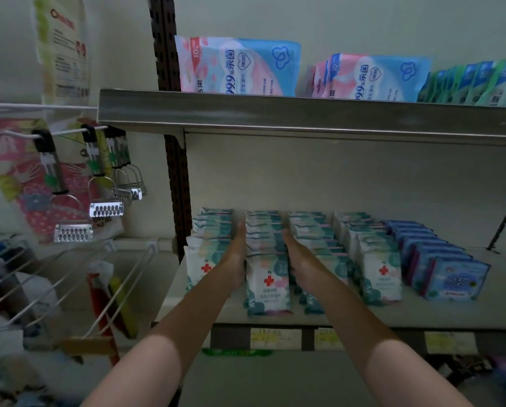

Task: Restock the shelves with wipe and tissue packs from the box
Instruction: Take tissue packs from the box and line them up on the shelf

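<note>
Fingers of both hands lie straight, left hand [234,259] and right hand [300,259] flanking the wipe-pack row [267,259] at six o'clock on the lower shelf [439,315]; uneven pressure might topple neighbouring rows.

My left hand [235,261] and my right hand [300,261] are bare skin against a row of white-and-teal wipe packs with red crosses [267,284], whose soft plastic film has a slight sheen. The dark blue tissue packs [454,279] beside them wear the same thin, glossy wrap. They sit on a smooth, matt, cream-painted lower shelf board [439,314], with yellowish paper price labels [275,338] along its edge. The grey upper shelf lip [304,116] looks like brushed metal, dully reflective. On it, the pink-and-blue wipe pouches [237,67] are shiny plastic. The hanging peelers with chrome blades [106,208] gleam, polished metal. The brown perforated upright post [169,69] is matt.
</note>
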Motion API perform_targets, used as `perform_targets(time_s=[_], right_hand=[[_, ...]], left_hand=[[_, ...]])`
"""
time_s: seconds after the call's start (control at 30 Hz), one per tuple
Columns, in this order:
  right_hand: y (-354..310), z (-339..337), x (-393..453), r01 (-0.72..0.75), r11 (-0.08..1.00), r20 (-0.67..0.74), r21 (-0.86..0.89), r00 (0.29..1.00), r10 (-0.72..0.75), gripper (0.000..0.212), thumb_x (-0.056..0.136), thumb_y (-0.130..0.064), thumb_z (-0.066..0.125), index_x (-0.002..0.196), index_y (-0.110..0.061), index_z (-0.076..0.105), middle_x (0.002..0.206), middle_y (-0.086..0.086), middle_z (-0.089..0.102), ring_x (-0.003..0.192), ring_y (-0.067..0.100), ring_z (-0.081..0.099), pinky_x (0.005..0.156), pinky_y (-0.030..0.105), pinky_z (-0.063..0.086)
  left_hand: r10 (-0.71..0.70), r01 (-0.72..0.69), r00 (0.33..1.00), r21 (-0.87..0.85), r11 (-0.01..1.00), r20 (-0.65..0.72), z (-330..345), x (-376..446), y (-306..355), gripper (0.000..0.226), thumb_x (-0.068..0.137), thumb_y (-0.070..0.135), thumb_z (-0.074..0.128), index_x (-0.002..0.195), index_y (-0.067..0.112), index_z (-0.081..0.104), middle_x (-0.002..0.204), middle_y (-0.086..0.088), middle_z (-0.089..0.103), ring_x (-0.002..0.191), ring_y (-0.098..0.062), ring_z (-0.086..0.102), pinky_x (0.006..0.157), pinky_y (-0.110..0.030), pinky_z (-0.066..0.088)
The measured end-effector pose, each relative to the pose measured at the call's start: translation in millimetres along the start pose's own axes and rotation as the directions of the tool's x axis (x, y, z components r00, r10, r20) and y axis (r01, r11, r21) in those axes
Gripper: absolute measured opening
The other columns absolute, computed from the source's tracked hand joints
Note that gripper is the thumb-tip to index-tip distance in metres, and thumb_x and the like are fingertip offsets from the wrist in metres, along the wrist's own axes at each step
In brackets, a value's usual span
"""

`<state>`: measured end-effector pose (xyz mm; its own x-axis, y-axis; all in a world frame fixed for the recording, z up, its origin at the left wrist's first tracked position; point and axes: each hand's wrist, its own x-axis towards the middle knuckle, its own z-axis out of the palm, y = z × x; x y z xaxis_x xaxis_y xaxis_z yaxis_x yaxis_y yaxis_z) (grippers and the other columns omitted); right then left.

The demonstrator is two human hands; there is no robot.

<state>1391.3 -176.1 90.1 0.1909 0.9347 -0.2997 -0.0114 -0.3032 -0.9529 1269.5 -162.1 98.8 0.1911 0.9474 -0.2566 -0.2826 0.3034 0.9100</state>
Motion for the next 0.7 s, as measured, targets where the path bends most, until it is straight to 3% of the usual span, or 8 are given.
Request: perform_targets(time_s=[0.1,0.2,0.23,0.3,0.43,0.5,0.6,0.7], right_hand=[[13,1,-5,0.055,0.998,-0.005,-0.021,0.998,-0.055,0.053,0.095,-0.047,0.044,0.132,-0.009,0.05,0.125,0.012,0.059,0.11,0.028,0.059,0.098,0.042,0.048],[25,-6,-16,0.164,0.981,0.103,-0.106,0.983,-0.153,0.047,0.087,-0.017,0.066,0.131,-0.01,0.051,0.126,0.011,0.059,0.114,0.027,0.059,0.089,0.036,0.051],[32,-9,-18,0.195,0.971,0.146,-0.136,0.974,-0.175,0.053,0.081,-0.005,0.07,0.13,-0.008,0.051,0.124,0.012,0.06,0.114,0.027,0.058,0.089,0.035,0.051],[48,-11,-18,0.231,0.948,0.211,-0.22,0.96,-0.184,0.071,0.072,0.006,0.074,0.135,-0.007,0.044,0.126,0.009,0.059,0.119,0.024,0.055,0.097,0.034,0.047],[72,-13,-19,0.256,0.81,0.287,-0.528,0.951,-0.114,0.098,0.07,-0.006,0.079,0.146,-0.013,0.018,0.137,0.001,0.046,0.119,0.009,0.044,0.099,0.019,0.036],[75,-11,-24,0.293,0.729,0.273,-0.619,0.95,-0.15,0.098,0.072,-0.012,0.078,0.146,-0.011,0.013,0.139,0.002,0.042,0.124,0.013,0.042,0.097,0.016,0.033],[76,-4,-18,0.284,0.693,0.167,-0.663,0.958,-0.233,0.1,0.073,-0.022,0.078,0.146,-0.008,0.011,0.141,0.007,0.041,0.13,0.021,0.042,0.103,0.025,0.036],[80,11,2,0.255,0.728,0.041,-0.637,0.954,-0.298,0.09,0.076,-0.027,0.076,0.143,-0.006,0.02,0.14,0.012,0.041,0.129,0.027,0.043,0.107,0.035,0.038]], left_hand=[[-0.021,0.021,0.999,-0.001,1.0,0.046,-1,-3,-8,0.049,0.095,0.054,0.036,0.104,0.014,0.065,0.095,-0.012,0.069,0.086,-0.026,0.066,0.08,-0.037,0.053],[-0.006,-0.005,0.997,0.128,0.992,0.079,-11,-10,-21,0.019,0.094,0.02,0.051,0.095,0.008,0.067,0.086,-0.011,0.068,0.074,-0.021,0.066,0.07,-0.031,0.052],[0.006,-0.028,0.994,0.204,0.979,0.108,-15,-11,-27,0.017,0.089,0.005,0.052,0.098,0.004,0.067,0.089,-0.012,0.068,0.077,-0.022,0.065,0.07,-0.03,0.052],[0.016,-0.062,0.99,0.323,0.944,0.143,-18,-13,-41,0.043,0.077,-0.015,0.05,0.117,-0.003,0.059,0.106,-0.016,0.067,0.096,-0.027,0.064,0.079,-0.033,0.052],[0.047,-0.085,0.996,0.586,0.806,0.08,-18,-20,-58,0.079,0.076,-0.021,0.049,0.146,0.001,0.018,0.114,-0.01,0.054,0.111,-0.025,0.05,0.087,-0.033,0.049],[0.047,-0.12,0.991,0.658,0.743,0.128,-21,-23,-64,0.092,0.076,-0.019,0.054,0.149,0.01,0.005,0.134,-0.01,0.045,0.126,-0.024,0.043,0.098,-0.028,0.042],[0.088,-0.191,0.98,0.727,0.659,0.178,-31,-15,-68,0.099,0.077,-0.01,0.063,0.15,0.014,0.0,0.146,-0.007,0.035,0.134,-0.022,0.037,0.101,-0.022,0.037],[0.183,-0.22,0.973,0.782,0.583,0.138,-33,-7,-68,0.082,0.086,0.003,0.06,0.149,0.012,0.009,0.147,-0.009,0.039,0.133,-0.024,0.039,0.106,-0.028,0.035]])
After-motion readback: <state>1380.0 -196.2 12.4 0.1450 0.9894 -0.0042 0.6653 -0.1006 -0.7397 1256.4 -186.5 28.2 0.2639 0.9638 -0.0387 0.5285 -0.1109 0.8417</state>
